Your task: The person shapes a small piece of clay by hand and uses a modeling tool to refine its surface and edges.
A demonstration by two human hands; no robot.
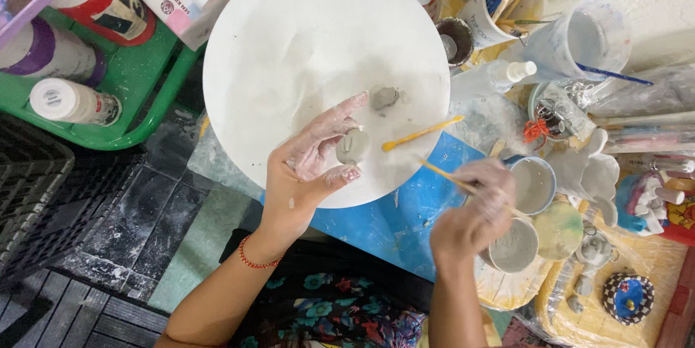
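From my seat at the feed, I saw the left hand (308, 167) resting on the near part of a round white board (289, 44), its fingers smeared with pale clay. Thumb and fingers were curled loosely around a small grey clay piece (352, 147), touching it on both sides, so I counted that hand as gripping the piece against the board. A second small grey lump (384, 97) lay just beyond the fingertips, apart from them. A yellow tool (420, 134) with a rounded end lay flat on the board to the right of the held piece, not touching it.

The right hand (474, 214) was closed around a thin wooden stick (441, 172), which slanted up and left toward the board's edge. That hand hovered over two cups of greyish liquid: one blue-rimmed cup (534, 185) just beyond the knuckles and one white cup (515, 250) directly under the hand. I couldn't tell whether the stick's far end reached into either cup.

The board sat on a blue sheet (391, 221) on the table. To the right I made out a clear measuring jug (583, 40), a tub of brushes (492, 7) and a checkered dish (628, 296). A green tray (137, 80) with bottles stood at the left.
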